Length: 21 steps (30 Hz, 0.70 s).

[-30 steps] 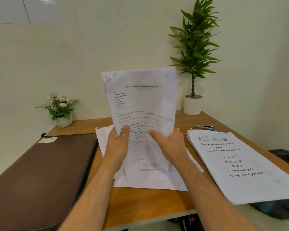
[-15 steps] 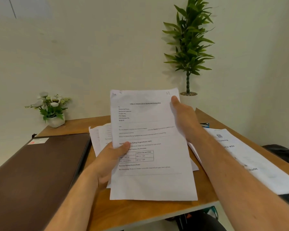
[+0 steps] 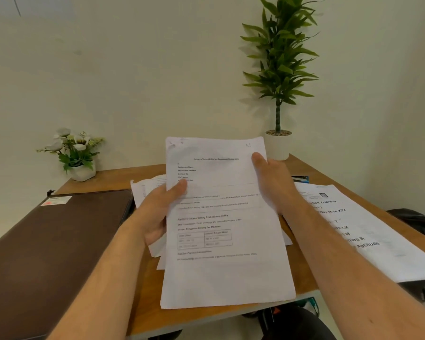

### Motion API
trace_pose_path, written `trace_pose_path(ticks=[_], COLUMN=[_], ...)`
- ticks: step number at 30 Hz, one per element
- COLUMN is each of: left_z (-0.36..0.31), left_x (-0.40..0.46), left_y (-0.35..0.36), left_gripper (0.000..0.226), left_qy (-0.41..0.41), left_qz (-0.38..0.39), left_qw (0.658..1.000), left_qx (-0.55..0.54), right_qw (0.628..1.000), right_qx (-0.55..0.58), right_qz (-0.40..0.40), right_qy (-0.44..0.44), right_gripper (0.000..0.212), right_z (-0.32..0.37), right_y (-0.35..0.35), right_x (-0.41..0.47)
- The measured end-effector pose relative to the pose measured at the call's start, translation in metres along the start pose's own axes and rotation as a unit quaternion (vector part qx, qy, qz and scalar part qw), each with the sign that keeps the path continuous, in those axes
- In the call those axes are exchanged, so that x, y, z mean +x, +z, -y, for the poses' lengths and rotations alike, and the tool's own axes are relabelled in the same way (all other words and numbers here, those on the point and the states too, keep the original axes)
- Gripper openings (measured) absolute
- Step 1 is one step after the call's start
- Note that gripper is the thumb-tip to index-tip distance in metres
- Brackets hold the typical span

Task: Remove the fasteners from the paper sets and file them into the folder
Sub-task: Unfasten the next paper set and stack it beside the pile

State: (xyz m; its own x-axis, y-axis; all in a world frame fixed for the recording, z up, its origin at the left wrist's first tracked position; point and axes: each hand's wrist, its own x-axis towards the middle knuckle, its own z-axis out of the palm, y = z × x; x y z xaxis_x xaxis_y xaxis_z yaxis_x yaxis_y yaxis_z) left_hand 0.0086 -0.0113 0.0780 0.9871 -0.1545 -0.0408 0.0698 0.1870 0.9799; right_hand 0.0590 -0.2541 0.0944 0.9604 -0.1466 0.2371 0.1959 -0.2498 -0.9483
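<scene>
From my head camera, I hold a white printed paper set up in the middle of the frame, over the brown wooden table. My left hand grips its left edge, thumb on the front and my other fingers curled behind, out of sight. My right hand holds the right edge near the top, thumb on the front, the rest behind the sheets. I think I hold it up with both hands so I can look at the top corners for a staple or clip. I cannot see a fastener from here; the upper left corner looks a bit crumpled.

The dark brown flat folder lies closed at the left of the frame, just beside my left arm. More loose white sheets lie under the set. A thick white printed booklet lies at the right. A small blue-and-black tool peeks out behind my right hand.
</scene>
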Motion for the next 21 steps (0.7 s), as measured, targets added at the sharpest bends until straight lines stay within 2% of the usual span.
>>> trace_pose_path(ticks=[2, 4, 7, 11, 13, 14, 15, 16, 17, 18, 19, 21], left_z=[0.000, 0.003, 0.006, 0.018, 0.022, 0.022, 0.020, 0.017, 0.011, 0.006, 0.002, -0.001], left_x=[0.008, 0.013, 0.017, 0.022, 0.025, 0.028, 0.032, 0.037, 0.041, 0.047, 0.055, 0.076], left_y=[0.004, 0.004, -0.002, -0.001, 0.007, 0.011, 0.017, 0.023, 0.032, 0.044, 0.058, 0.087], left_gripper=[0.030, 0.027, 0.031, 0.034, 0.045, 0.059, 0.072, 0.076, 0.068, 0.057, 0.049, 0.048], left_qy=[0.020, 0.020, 0.000, -0.020, -0.015, 0.007, 0.052, 0.120, 0.209, 0.286, 0.323, 0.317], left_qz=[-0.060, -0.089, -0.081, -0.069, -0.092, -0.129, -0.192, -0.260, -0.291, -0.276, -0.230, -0.147], left_qw=[0.997, 0.993, 0.994, 0.996, 0.994, 0.988, 0.968, 0.926, 0.876, 0.838, 0.819, 0.786], left_qx=[0.050, 0.071, 0.076, 0.050, 0.053, 0.083, 0.154, 0.245, 0.324, 0.374, 0.414, 0.511], right_qw=[1.000, 0.999, 1.000, 1.000, 1.000, 1.000, 1.000, 1.000, 1.000, 1.000, 1.000, 0.999], right_qx=[0.005, 0.013, 0.010, 0.006, -0.004, -0.007, -0.009, -0.011, -0.014, -0.021, -0.027, -0.030], right_qz=[-0.002, -0.011, -0.012, -0.009, -0.009, -0.005, 0.003, 0.010, 0.014, 0.012, 0.006, -0.016], right_qy=[-0.016, -0.027, -0.024, 0.008, 0.021, 0.026, 0.025, 0.020, 0.016, 0.013, 0.008, -0.013], right_gripper=[0.056, 0.060, 0.065, 0.054, 0.051, 0.048, 0.046, 0.044, 0.042, 0.042, 0.042, 0.044], right_z=[-0.006, -0.005, 0.002, -0.003, -0.011, -0.015, -0.019, -0.025, -0.030, -0.034, -0.039, -0.053], right_y=[0.007, 0.010, 0.006, 0.001, -0.002, -0.004, -0.007, -0.009, -0.010, -0.011, -0.011, -0.010], right_x=[-0.002, -0.001, 0.009, 0.022, 0.025, 0.026, 0.028, 0.030, 0.032, 0.031, 0.030, 0.027])
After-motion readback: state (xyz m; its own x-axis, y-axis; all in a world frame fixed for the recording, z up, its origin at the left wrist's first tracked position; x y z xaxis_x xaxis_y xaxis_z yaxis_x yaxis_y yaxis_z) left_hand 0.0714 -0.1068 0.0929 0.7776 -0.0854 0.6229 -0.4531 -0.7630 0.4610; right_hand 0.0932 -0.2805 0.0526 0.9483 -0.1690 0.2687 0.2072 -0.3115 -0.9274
